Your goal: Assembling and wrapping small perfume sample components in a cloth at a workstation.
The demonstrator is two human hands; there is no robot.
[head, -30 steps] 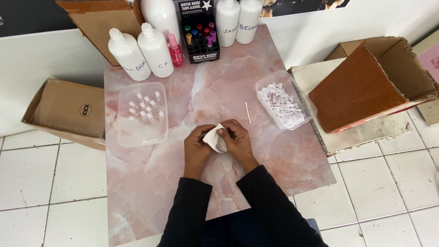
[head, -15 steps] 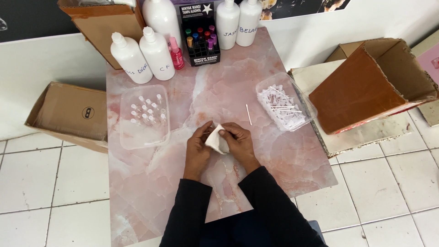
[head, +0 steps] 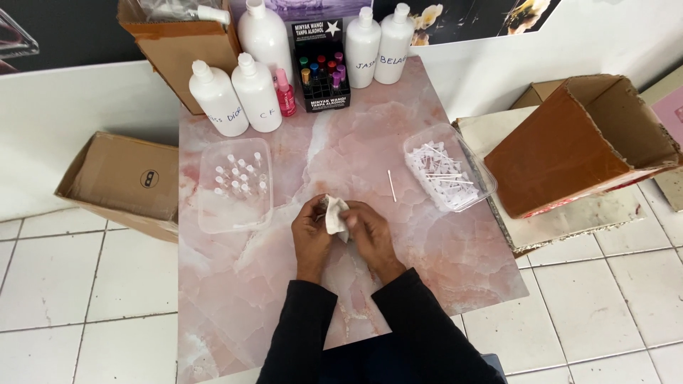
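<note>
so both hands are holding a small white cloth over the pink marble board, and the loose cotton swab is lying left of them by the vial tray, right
Not quite. The head view shows the loose cotton swab lying to the right of the hands, beside the tub of swabs, not by the vial tray. The left hand and right hand do hold the white cloth over the pink marble board.

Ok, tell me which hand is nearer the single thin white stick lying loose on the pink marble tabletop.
Right. The right hand lies just below-left of the stick; the left hand sits farther left, beyond the white cloth both hold.
</note>
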